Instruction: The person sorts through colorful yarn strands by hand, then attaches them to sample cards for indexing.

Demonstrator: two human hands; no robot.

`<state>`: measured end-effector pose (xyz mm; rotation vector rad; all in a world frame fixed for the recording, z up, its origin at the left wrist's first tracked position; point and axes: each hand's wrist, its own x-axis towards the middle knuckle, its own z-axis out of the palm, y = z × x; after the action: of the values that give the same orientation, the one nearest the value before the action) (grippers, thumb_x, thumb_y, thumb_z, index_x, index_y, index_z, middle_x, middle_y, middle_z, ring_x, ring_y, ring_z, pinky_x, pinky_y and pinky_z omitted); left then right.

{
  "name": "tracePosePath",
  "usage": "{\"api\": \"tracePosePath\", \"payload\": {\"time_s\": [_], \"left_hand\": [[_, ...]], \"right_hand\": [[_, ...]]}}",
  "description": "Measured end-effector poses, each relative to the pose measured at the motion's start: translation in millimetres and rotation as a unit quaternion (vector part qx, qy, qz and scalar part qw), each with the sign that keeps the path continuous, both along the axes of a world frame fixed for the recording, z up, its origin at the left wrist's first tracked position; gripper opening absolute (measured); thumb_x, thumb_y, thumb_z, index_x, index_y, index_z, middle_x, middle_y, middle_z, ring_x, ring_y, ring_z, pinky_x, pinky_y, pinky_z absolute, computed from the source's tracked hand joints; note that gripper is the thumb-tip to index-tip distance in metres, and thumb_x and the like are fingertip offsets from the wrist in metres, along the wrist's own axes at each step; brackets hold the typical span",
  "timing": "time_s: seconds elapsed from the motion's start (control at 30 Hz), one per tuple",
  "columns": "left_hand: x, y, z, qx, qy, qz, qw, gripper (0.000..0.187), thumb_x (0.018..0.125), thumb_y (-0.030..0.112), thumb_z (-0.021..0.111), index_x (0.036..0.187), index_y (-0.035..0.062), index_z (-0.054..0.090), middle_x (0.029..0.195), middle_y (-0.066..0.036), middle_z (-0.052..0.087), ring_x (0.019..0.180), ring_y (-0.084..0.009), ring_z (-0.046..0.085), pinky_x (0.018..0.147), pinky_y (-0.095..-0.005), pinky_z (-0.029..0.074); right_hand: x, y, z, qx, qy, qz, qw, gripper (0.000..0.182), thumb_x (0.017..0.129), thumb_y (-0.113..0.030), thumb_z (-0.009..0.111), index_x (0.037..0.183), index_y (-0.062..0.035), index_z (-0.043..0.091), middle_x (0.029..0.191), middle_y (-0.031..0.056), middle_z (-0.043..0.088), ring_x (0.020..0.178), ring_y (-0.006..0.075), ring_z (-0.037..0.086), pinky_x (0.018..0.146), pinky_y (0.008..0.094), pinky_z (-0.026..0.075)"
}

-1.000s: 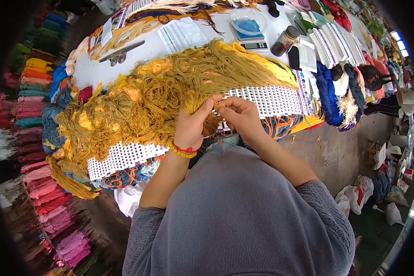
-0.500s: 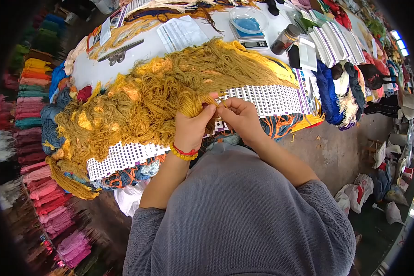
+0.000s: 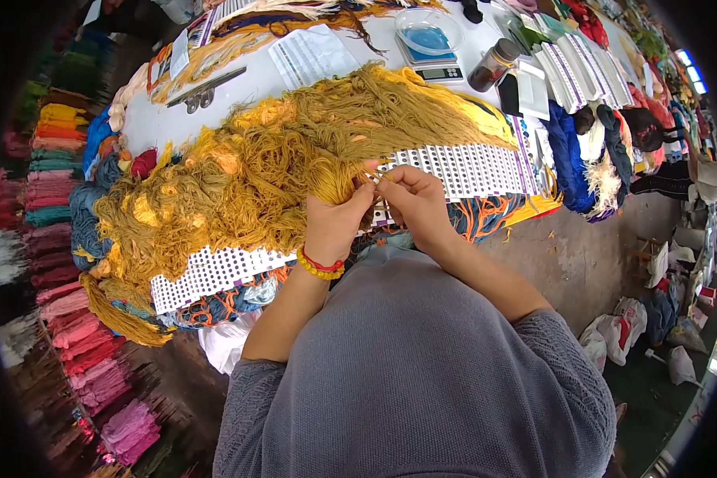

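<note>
My left hand (image 3: 337, 219) is closed round a bunch of golden-yellow yarn (image 3: 332, 182), which bulges out above the thumb. Close beside it, my right hand (image 3: 414, 199) pinches at the strands by the left thumb tip, its fingers bent together. The exact strands between the right fingertips are too small to make out. Behind both hands spreads a large tangled heap of olive and mustard yarn (image 3: 275, 155), with brighter yellow and orange patches. Beneath it lies a white sheet with rows of dark dots (image 3: 462, 171).
A digital scale (image 3: 440, 74) with a clear round dish (image 3: 429, 33) stands at the back, near a dark-filled jar (image 3: 492, 65). A metal clip bar (image 3: 207, 90) and a printed paper (image 3: 314, 57) lie back left. Coloured skeins (image 3: 131, 430) line the left side.
Both hands stay nearly in place over the yarn bunch. The right fingers have shifted slightly at the strands, and the whole view has moved a little.
</note>
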<state>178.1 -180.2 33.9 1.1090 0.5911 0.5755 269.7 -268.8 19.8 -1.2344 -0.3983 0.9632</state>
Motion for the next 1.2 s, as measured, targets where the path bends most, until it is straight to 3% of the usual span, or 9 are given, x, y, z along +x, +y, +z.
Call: {"api": "tracePosePath", "payload": {"time_s": [0.03,0.3,0.5,0.57,0.7,0.9,0.97,1.03,1.2], "left_hand": [[1,0,0,-0.008,-0.006,0.006,1.000,0.022,0.078,-0.003,0.054,0.099,-0.0002,0.059,0.078,0.001,0.056,0.065,-0.0048,0.049,0.058,-0.0185,0.040],[2,3,3,-0.095,-0.032,-0.011,0.995,0.021,0.077,-0.004,0.053,0.097,-0.0018,0.057,0.083,-0.004,0.059,0.073,-0.0118,0.056,0.065,-0.0248,0.046],[1,10,-3,-0.159,-0.036,-0.011,0.987,0.018,0.076,-0.003,0.052,0.094,-0.0018,0.057,0.084,-0.007,0.060,0.074,-0.0159,0.058,0.065,-0.0277,0.048],[-1,15,-5,-0.194,-0.036,-0.012,0.980,0.016,0.076,-0.003,0.052,0.091,-0.0016,0.058,0.085,-0.008,0.060,0.072,-0.0160,0.058,0.064,-0.0272,0.047],[-6,24,-14,-0.264,-0.040,-0.063,0.962,0.017,0.083,0.008,0.045,0.095,-0.0005,0.055,0.085,-0.011,0.059,0.077,-0.0220,0.058,0.067,-0.0323,0.048],[-5,25,-5,-0.303,-0.063,-0.067,0.948,0.023,0.086,0.015,0.045,0.093,-0.0025,0.058,0.088,-0.010,0.059,0.078,-0.0182,0.057,0.069,-0.0299,0.046],[-6,26,-5,-0.297,-0.056,-0.069,0.951,0.025,0.087,0.016,0.044,0.095,-0.0028,0.057,0.090,-0.010,0.059,0.081,-0.0178,0.056,0.071,-0.0298,0.046],[-7,24,-2,-0.256,-0.034,-0.081,0.963,0.029,0.089,0.020,0.042,0.101,-0.0025,0.056,0.097,-0.009,0.058,0.087,-0.0182,0.055,0.080,-0.0314,0.043],[-6,20,-4,-0.150,-0.011,-0.058,0.987,0.029,0.088,0.020,0.045,0.101,-0.0027,0.057,0.098,-0.008,0.058,0.090,-0.0158,0.053,0.081,-0.0293,0.042]], "right_hand": [[0,0,0,0.002,0.042,-0.010,0.999,0.009,0.079,-0.009,0.057,0.073,-0.0022,0.055,0.055,-0.0047,0.048,0.046,0.0001,0.038,0.040,0.0167,0.026],[1,3,-8,0.010,0.182,-0.070,0.981,0.008,0.075,-0.011,0.058,0.071,-0.0045,0.055,0.048,-0.0023,0.043,0.039,0.0057,0.037,0.036,0.0197,0.027],[3,8,0,0.032,0.242,-0.110,0.964,0.009,0.078,-0.012,0.054,0.071,-0.0055,0.052,0.059,0.0018,0.050,0.050,0.0107,0.047,0.044,0.0235,0.034],[10,8,4,0.047,0.373,-0.072,0.924,0.010,0.080,-0.013,0.050,0.073,-0.0063,0.049,0.064,0.0032,0.050,0.053,0.0122,0.046,0.048,0.0261,0.035],[17,4,-12,0.113,0.413,0.007,0.904,0.011,0.081,-0.015,0.048,0.074,-0.0065,0.047,0.063,0.0033,0.049,0.048,0.0130,0.041,0.048,0.0270,0.034],[10,6,0,0.027,0.239,0.038,0.970,0.011,0.081,-0.015,0.055,0.075,-0.0065,0.051,0.059,-0.0004,0.047,0.043,0.0066,0.034,0.042,0.0198,0.028],[6,7,7,-0.025,0.135,0.055,0.989,0.014,0.081,-0.015,0.058,0.088,-0.0039,0.056,0.064,-0.0019,0.052,0.045,0.0030,0.037,0.040,0.0162,0.027],[3,8,7,-0.040,0.086,0.059,0.994,0.013,0.081,-0.015,0.058,0.088,-0.0039,0.056,0.065,-0.0021,0.053,0.046,0.0018,0.037,0.040,0.0162,0.027],[0,10,-3,-0.054,-0.017,0.067,0.996,0.010,0.081,-0.012,0.057,0.086,-0.0039,0.057,0.066,-0.0040,0.054,0.048,-0.0005,0.038,0.041,0.0159,0.027]]}}
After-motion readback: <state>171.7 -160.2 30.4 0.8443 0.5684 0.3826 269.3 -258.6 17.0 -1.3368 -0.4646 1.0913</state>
